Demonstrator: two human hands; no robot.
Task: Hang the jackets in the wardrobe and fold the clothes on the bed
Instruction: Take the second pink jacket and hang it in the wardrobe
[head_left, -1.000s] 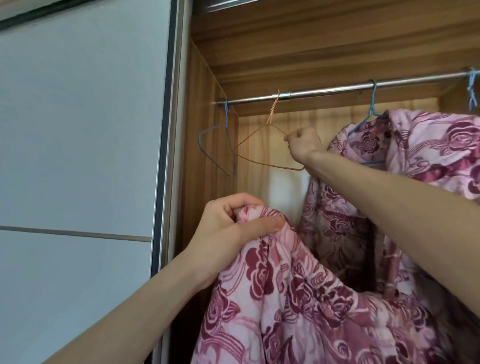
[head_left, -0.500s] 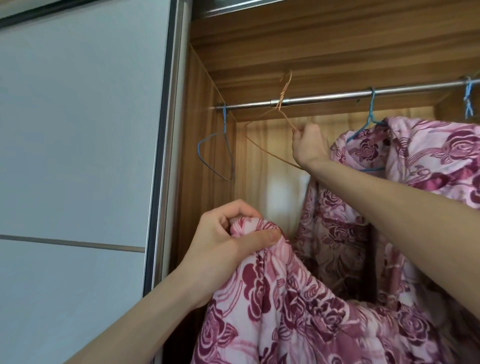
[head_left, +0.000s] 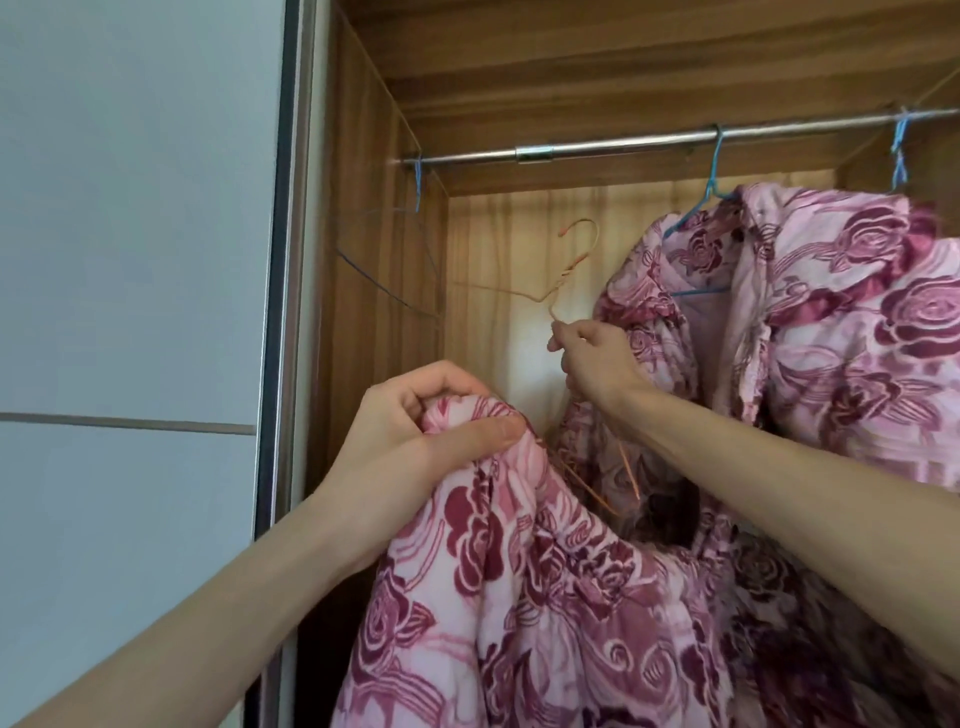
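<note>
My left hand (head_left: 415, 421) grips a bunched fold of a pink jacket with dark red roses (head_left: 519, 597), held up in front of the open wardrobe. My right hand (head_left: 592, 358) pinches a thin orange wire hanger (head_left: 561, 275), which is off the rail and tilted, its hook below the metal rail (head_left: 623, 145). The hanger's lower wire shows beside the jacket near my left thumb. A second, matching rose-patterned jacket (head_left: 831, 322) hangs on a blue hanger (head_left: 711, 176) at the right.
An empty blue wire hanger (head_left: 395, 260) hangs at the rail's left end against the wooden side wall. Another blue hook (head_left: 901, 150) sits at the rail's far right. A grey sliding door (head_left: 130, 312) fills the left side.
My right hand has lifted the orange hanger off the rail and brought it down toward the jacket. My left hand keeps its grip on the jacket.
</note>
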